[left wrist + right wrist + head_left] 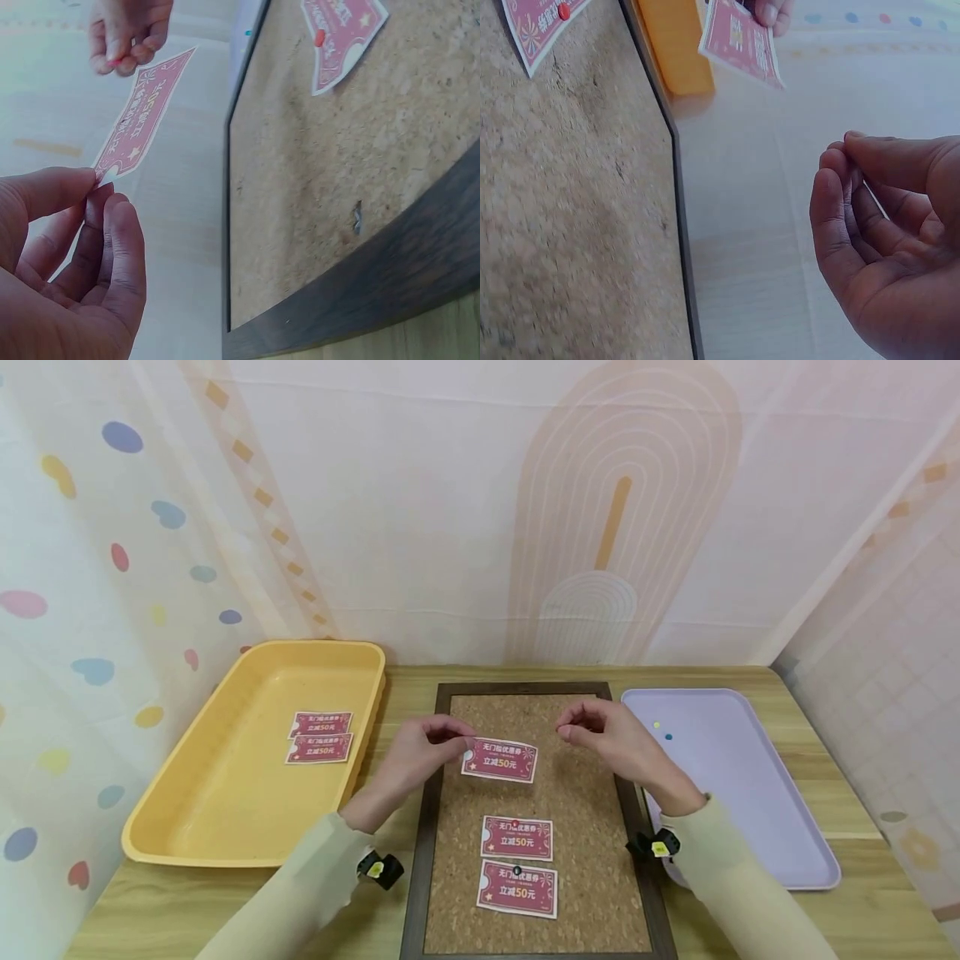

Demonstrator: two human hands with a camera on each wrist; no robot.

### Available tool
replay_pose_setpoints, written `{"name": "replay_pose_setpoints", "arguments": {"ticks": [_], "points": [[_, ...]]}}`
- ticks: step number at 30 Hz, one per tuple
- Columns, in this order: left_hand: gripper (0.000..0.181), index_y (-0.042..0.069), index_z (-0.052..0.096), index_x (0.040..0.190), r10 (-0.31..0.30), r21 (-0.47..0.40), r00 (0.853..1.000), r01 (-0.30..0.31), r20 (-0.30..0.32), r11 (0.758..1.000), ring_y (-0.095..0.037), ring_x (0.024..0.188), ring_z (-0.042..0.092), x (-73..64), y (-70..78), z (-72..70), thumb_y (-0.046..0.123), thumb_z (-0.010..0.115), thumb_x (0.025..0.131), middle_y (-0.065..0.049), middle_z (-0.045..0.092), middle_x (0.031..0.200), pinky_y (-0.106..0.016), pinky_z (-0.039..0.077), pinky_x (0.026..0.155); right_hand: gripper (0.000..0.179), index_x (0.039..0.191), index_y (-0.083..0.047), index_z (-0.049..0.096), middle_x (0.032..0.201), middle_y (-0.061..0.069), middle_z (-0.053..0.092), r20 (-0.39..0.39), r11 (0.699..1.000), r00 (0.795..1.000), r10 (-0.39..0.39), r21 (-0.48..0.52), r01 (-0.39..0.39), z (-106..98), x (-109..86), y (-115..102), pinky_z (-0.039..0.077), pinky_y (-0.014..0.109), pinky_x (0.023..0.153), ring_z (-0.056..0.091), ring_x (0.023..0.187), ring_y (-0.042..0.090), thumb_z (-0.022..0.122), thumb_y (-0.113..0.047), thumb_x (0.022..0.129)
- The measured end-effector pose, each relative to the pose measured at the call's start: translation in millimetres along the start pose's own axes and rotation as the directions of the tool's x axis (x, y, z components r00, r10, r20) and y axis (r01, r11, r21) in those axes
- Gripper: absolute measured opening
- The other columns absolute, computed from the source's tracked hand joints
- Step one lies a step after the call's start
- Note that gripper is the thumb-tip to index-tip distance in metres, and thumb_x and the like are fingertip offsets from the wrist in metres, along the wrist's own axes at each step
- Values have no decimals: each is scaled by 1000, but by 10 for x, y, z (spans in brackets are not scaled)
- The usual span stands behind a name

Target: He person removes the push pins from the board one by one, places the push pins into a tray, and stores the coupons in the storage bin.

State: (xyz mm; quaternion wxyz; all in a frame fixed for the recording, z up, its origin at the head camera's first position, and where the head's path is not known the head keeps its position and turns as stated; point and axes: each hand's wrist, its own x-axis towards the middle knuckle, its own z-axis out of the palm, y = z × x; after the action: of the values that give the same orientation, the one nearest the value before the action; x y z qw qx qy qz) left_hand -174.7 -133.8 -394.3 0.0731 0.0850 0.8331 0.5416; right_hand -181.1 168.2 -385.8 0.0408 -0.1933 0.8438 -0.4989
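Observation:
My left hand pinches a red paper coupon by its left end, above the upper part of a framed corkboard. Between the thumb and fingertips of my right hand is a small red push pin, mostly hidden by the fingers. That hand hovers over the board's upper right, apart from the coupon. Lower on the cork, one coupon is fastened with a red pin. Just below it, another coupon has a dark pin at its top.
To the left stands a yellow tray with two overlapping coupons inside. A lilac tray at the right holds a yellow pin and a blue pin. A curtain hangs behind the wooden table.

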Motion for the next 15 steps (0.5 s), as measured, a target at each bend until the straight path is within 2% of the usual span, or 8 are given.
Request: {"name": "replay_pose_setpoints", "arguments": {"ticks": [4,9,15], "points": [[16,10,77,109,12,14,1000,-11,-9,1000,-23,92,60,-63,8,-76,20,73,96,-5,72,106,-40,53,81,7,104,-7,70,93,7,69,-25,1000,1000,4,-8,-4,-68,-62,21,49,29,70,59,80,25,69,-13,101],[16,11,76,110,-1,8,1000,1,-26,1000,-24,93,60,-141,14,-154,20,72,98,-5,72,106,-43,54,84,8,104,-5,70,94,7,69,-46,1000,999,4,-12,-5,-147,-147,50,48,27,68,57,78,17,69,-12,100],[16,9,76,109,-2,6,998,2,-57,1000,-24,92,63,-206,30,-224,19,73,97,-6,73,103,-45,54,84,11,106,-4,69,95,8,69,-70,1000,997,13,-2,-13,-238,-254,56,49,27,69,58,79,15,69,-13,101]]}}
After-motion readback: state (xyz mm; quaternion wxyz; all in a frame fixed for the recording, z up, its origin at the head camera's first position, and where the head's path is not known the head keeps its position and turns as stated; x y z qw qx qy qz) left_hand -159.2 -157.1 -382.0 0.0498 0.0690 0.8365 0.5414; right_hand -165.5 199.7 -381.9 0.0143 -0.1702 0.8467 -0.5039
